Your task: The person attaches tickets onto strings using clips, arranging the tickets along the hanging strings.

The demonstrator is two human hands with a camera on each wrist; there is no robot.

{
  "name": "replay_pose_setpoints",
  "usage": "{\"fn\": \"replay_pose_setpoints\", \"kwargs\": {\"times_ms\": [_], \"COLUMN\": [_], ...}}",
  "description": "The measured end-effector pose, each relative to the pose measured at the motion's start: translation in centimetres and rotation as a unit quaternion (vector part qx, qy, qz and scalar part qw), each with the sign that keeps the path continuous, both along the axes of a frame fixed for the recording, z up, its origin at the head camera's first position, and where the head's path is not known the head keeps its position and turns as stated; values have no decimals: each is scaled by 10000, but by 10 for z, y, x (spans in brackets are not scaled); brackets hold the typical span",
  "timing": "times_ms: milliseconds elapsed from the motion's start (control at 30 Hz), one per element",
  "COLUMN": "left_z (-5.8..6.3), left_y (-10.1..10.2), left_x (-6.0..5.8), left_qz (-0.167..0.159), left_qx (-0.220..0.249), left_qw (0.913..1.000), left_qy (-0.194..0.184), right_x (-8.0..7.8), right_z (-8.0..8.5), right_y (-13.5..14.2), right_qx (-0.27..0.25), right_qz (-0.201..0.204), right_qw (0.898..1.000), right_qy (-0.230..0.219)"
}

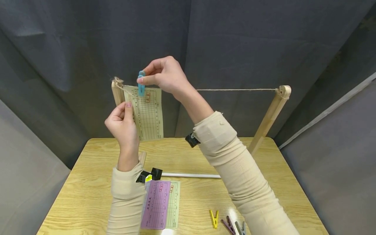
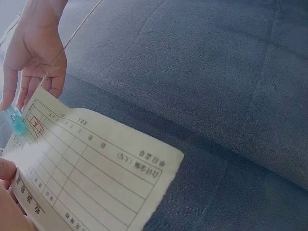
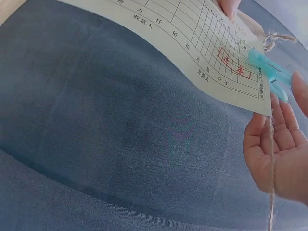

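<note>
A pale green printed receipt slip (image 1: pixel 150 119) hangs at the left end of a twine line (image 1: pixel 235 89). My left hand (image 1: pixel 122 123) pinches the slip's left edge between thumb and fingers. Up at the slip's top edge, my right hand (image 1: pixel 168 75) grips a light blue clothespin (image 1: pixel 141 87) between thumb and fingers. In the right wrist view, the clothespin (image 3: pixel 262 61) overlaps the slip's top edge beside the red stamp, its handles towards my thumb. The twine (image 3: pixel 271 168) runs past the open palm side of that hand.
Wooden posts, left (image 1: pixel 117 94) and right (image 1: pixel 268 117), hold the twine. A white bar (image 1: pixel 191 175) crosses low between them. On the table (image 1: pixel 88 192) lie a purple slip (image 1: pixel 157 204) and another green slip (image 1: pixel 175 209). A yellow clothespin (image 1: pixel 214 218), a dark purple clothespin (image 1: pixel 228 225) and others lie front right.
</note>
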State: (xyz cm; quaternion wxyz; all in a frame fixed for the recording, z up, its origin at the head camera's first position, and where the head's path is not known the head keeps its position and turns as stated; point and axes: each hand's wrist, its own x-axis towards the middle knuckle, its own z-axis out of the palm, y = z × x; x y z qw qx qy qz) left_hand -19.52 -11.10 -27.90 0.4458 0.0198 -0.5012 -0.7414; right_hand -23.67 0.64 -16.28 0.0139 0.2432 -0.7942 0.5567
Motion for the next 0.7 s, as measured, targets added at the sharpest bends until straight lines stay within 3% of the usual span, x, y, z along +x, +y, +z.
{"fn": "replay_pose_setpoints", "kwargs": {"times_ms": [700], "left_z": [-2], "left_y": [-1], "left_x": [1], "left_qz": [-42], "left_qx": [-45], "left_qw": [10000], "left_qy": [-15], "right_x": [-1], "right_z": [-6], "right_y": [3], "right_qx": [-163], "right_qz": [243], "right_qw": [9995], "right_qy": [-77]}}
